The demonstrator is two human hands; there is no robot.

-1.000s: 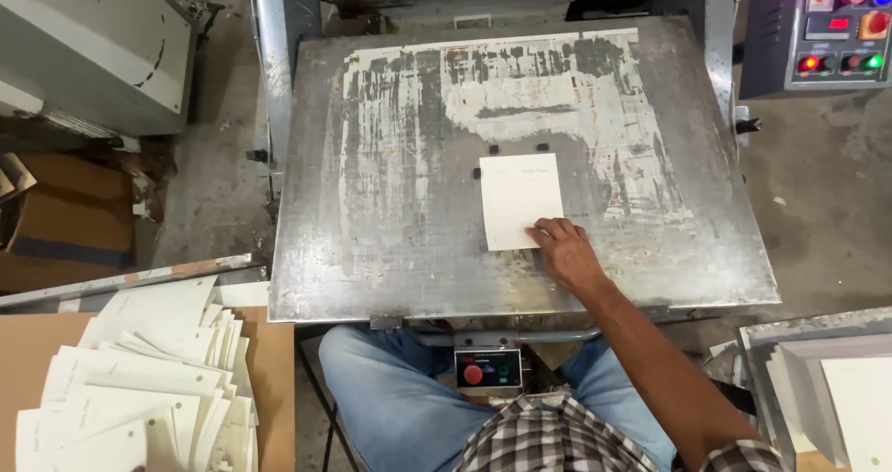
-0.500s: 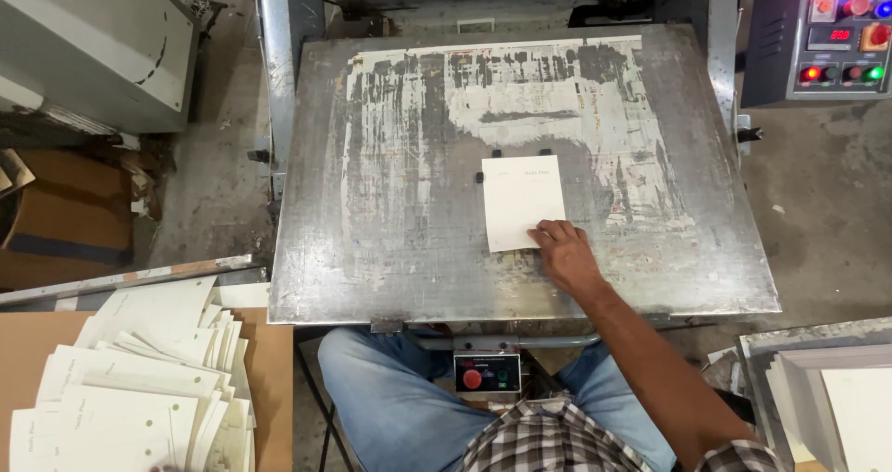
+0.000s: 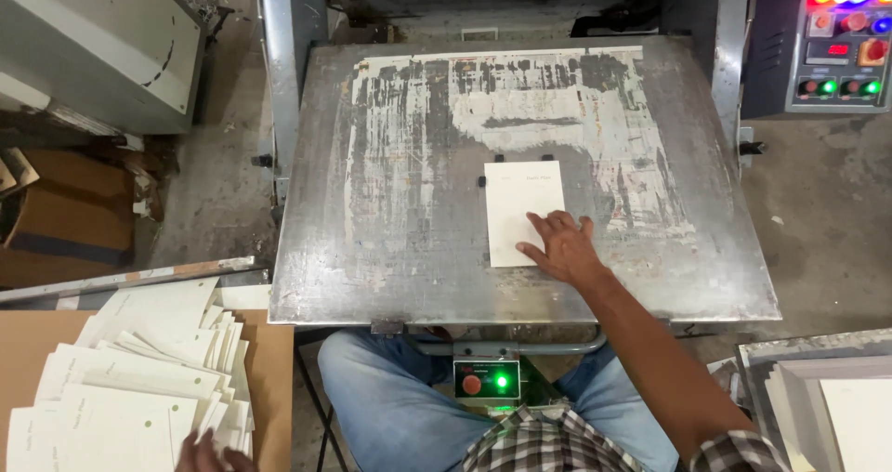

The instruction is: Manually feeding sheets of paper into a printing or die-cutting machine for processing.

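One white rectangular card under the flat, spread right hand on the worn metal plate

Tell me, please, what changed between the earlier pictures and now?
The left hand came into view at the bottom edge, reaching onto the fanned stack of white cards. The right hand stayed flat on the single white card on the metal plate; that card did not move.

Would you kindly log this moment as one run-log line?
right hand: flat on white card | card on metal plate | left hand: on card pile
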